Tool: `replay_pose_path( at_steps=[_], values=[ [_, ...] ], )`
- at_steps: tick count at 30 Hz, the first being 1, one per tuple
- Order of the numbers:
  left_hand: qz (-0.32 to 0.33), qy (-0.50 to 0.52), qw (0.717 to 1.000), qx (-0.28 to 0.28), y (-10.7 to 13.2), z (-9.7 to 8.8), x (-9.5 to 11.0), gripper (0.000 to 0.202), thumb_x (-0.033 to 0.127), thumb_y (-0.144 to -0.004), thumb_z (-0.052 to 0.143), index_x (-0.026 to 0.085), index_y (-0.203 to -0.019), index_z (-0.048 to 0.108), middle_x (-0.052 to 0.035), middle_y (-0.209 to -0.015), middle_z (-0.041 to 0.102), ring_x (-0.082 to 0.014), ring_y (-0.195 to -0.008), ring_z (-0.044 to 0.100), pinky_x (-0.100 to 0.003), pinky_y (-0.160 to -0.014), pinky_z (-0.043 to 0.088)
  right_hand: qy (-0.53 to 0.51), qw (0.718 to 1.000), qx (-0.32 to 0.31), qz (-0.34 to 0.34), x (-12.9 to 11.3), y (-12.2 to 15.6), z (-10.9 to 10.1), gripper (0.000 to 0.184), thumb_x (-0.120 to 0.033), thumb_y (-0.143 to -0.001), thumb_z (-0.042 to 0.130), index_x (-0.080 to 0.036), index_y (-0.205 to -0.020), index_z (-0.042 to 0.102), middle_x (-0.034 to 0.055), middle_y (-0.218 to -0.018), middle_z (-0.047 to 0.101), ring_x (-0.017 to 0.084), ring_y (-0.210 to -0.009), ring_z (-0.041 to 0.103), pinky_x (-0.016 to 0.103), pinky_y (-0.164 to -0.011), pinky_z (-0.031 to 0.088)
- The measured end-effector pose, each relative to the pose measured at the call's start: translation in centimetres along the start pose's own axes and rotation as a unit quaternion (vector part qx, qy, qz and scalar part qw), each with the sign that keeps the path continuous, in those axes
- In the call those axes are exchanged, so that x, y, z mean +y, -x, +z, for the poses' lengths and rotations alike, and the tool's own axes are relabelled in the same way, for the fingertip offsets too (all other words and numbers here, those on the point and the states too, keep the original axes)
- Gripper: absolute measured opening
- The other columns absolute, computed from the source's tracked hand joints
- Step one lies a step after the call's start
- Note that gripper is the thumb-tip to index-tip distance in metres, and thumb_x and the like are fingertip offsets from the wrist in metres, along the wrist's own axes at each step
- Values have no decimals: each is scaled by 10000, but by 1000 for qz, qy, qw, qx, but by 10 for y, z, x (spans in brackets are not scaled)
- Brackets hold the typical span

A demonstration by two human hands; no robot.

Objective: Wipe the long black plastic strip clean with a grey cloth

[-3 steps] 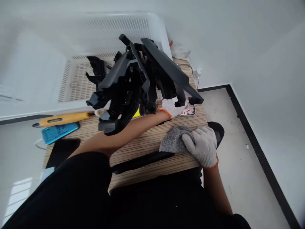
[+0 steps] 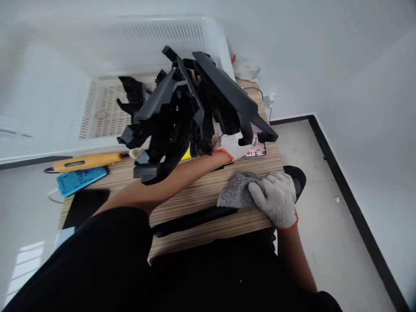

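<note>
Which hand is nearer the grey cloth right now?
Right. The right hand rests on the grey cloth, fingers over its edge. The left hand is farther back on the table, at the black plastic parts.

Left hand (image 2: 234, 146) fingertips behind black parts (image 2: 195, 108)

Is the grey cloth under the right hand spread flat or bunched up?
Bunched up: the grey cloth sits in a lump on the table, right hand pressing its edge.

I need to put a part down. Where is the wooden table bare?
Bare wood lies between the left forearm, the grey cloth and the long black strip. The black parts pile crowds the far side.
</note>
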State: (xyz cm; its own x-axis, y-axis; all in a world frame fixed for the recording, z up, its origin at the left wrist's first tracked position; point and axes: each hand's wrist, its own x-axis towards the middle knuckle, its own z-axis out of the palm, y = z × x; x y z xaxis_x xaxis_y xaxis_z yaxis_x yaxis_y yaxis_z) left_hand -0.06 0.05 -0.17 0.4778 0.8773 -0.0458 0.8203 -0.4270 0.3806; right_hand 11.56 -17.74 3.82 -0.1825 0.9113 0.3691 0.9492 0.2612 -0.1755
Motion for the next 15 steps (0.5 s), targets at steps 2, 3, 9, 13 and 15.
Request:
replay_pose_path(
  at_steps=[2, 3, 9, 13, 15],
  values=[
    [3, 11, 1000, -1, 0, -1, -1, 494, 419, -938, 460, 140, -1287, 673, -186, -1105, 725, -381, -1194, 644, -600, -989, 489, 0, 1000, -1, 1, 0, 0, 0, 516, -427, -1011, 535, -220, -539, 567, 5, -532, 555, 176, -626, 520, 377, -721, 338],
    [5, 17, 1000, -5, 0, -2, -1, 517, 424, -930, 462, 138, -1312, 662, -187, -1102, 724, -386, -1199, 642, -602, -983, 493, 0, 1000, 0, 1, 0, 0, 0, 516, -429, -1012, 533, -221, -541, 569, 4, -533, 556, 177, -626, 520, 377, -721, 339],
    [12, 29, 999, -9, -2, -4, 1, 566, 414, -918, 440, 134, -1376, 620, -178, -1124, 721, -374, -1203, 648, -577, -987, 500, -1, 1000, 0, 1, 0, 1, 0, 521, -440, -1018, 525, -220, -548, 578, 1, -533, 550, 178, -628, 526, 380, -725, 347],
    [9, 15, 1000, 5, 8, -13, 6, 458, 409, -951, 438, 162, -1263, 666, -137, -1047, 731, -343, -1181, 653, -534, -983, 514, -1, 1000, 2, 0, 0, 1, 0, 524, -438, -1023, 515, -218, -552, 579, -1, -537, 553, 176, -627, 528, 380, -728, 353],
    [29, -2, 1000, -4, 24, -23, 9, 394, 410, -980, 428, 184, -1150, 701, -132, -987, 728, -323, -1125, 671, -502, -959, 532, -1, 1000, 2, 2, 0, 1, 0, 521, -433, -1021, 515, -217, -552, 577, 0, -538, 555, 176, -632, 534, 380, -737, 358]
  ],
)
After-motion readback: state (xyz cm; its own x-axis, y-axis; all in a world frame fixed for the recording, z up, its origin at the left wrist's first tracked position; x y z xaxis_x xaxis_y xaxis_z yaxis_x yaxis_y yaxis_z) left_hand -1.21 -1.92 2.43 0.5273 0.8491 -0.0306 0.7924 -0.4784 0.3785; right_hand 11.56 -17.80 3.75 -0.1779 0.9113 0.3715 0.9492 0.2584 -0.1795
